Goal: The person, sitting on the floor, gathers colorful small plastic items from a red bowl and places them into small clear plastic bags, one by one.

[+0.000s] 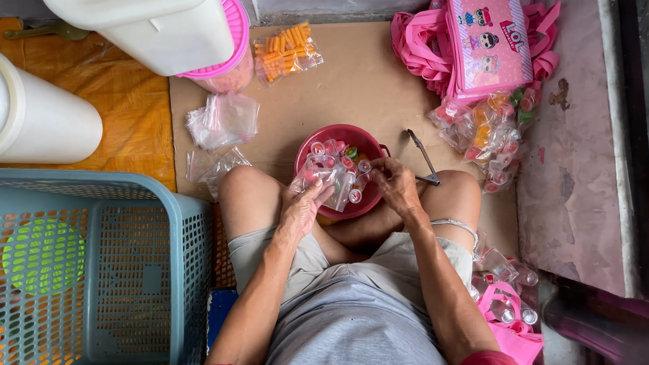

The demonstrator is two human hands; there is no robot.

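From my seat I take the scene big to small. Near left stands the blue-grey perforated plastic laundry basket (116, 268); far left, two white plastic lidded tubs (138, 14), one over a pink-lidded jar. Far right lies a stack of pink cartoon-printed fabric bags (484, 43), with a heap of filled clear packets of coloured sweets (487, 135) just near it on the brown cardboard floor sheet (343, 88). Between the knees sits the round red plastic bowl (340, 168), half full of small sweets. Over it I hold the clear small plastic bag (332, 179), partly filled. My left hand (301, 211) is spread, cradling the bag from beneath; my right hand (394, 182) pinches its mouth. I judge it best to keep the mouth high and over the bowl, so strays drop back in. A metal tool (424, 158) rests beside the right knee.
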